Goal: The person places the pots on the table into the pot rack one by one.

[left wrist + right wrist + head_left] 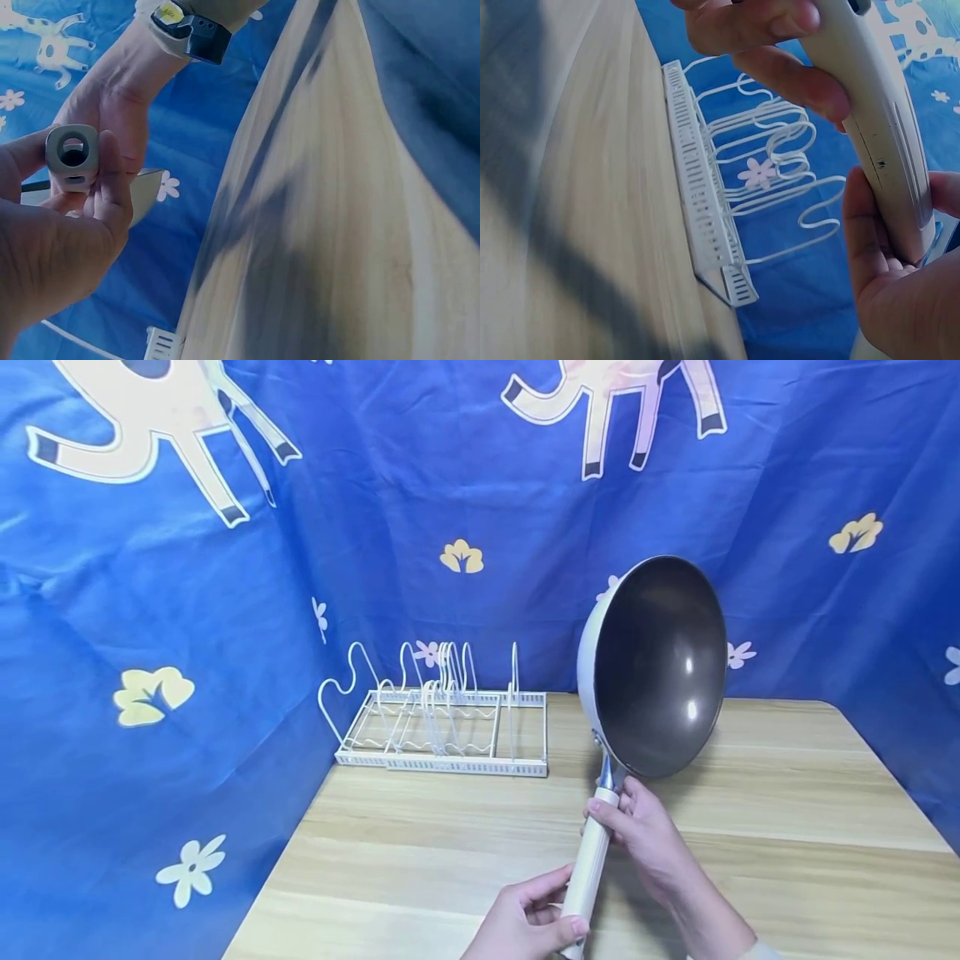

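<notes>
A deep wok point(660, 668) with a dark inside and a pale outer wall is held up above the table, its open side tilted toward the right. Its long off-white handle point(588, 868) slants down toward me. My right hand point(656, 839) grips the handle close to the metal neck, thumb lying along it. Lower down, my left hand point(528, 918) pinches the handle near its end between thumb and fingers. In the left wrist view the hollow handle end point(73, 157) faces the camera. The right wrist view shows a thin dark line along the handle point(881, 142).
A white wire rack point(450, 764) with several upright curved dividers stands at the back left of the wooden table point(390, 852). Blue patterned cloth point(390, 527) hangs behind and along both sides. A dark device point(208, 39) is strapped to the right wrist.
</notes>
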{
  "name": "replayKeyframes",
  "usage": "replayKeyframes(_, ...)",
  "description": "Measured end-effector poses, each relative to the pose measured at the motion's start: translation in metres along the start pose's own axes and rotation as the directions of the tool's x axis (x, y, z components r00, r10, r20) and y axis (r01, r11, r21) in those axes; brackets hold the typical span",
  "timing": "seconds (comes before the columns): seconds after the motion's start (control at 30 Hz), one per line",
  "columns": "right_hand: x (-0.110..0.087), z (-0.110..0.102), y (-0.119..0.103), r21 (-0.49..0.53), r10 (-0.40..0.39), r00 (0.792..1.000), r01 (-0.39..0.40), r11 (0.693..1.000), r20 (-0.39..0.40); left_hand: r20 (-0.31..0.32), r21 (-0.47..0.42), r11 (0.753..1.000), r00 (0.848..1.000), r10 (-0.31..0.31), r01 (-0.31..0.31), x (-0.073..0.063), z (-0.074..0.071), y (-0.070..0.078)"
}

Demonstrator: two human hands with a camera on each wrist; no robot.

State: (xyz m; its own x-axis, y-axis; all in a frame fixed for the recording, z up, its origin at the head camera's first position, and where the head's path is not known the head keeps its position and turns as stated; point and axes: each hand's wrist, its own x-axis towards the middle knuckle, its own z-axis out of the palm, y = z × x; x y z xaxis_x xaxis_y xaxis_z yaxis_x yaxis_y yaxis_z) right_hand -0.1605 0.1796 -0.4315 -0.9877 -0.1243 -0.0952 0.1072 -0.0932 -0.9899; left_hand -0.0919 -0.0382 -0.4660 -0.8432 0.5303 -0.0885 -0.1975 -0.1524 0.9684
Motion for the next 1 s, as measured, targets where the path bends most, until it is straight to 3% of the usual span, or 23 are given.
replayKeyframes(0.47,0.01,0.023,-0.008,0.065,-0.046,0.987,0.037,0.997,0.155,-0.07,-0.007,1.0,0.998,0.001,-0.001,-0.015,-0.012,0.001)
replayKeyframes(0.73,0.012,0.031,-0.008,0.105,-0.127,0.942,0.098,0.99,0.31,-0.086,0.004,1.0,0.996,0.014,-0.014,-0.02,-0.017,0.0)
replayKeyframes(1.0,0.019,0.042,-0.011,0.093,-0.162,0.912,0.137,0.986,0.376,-0.112,0.035,0.999,0.993,0.028,-0.024,-0.027,-0.025,0.001)
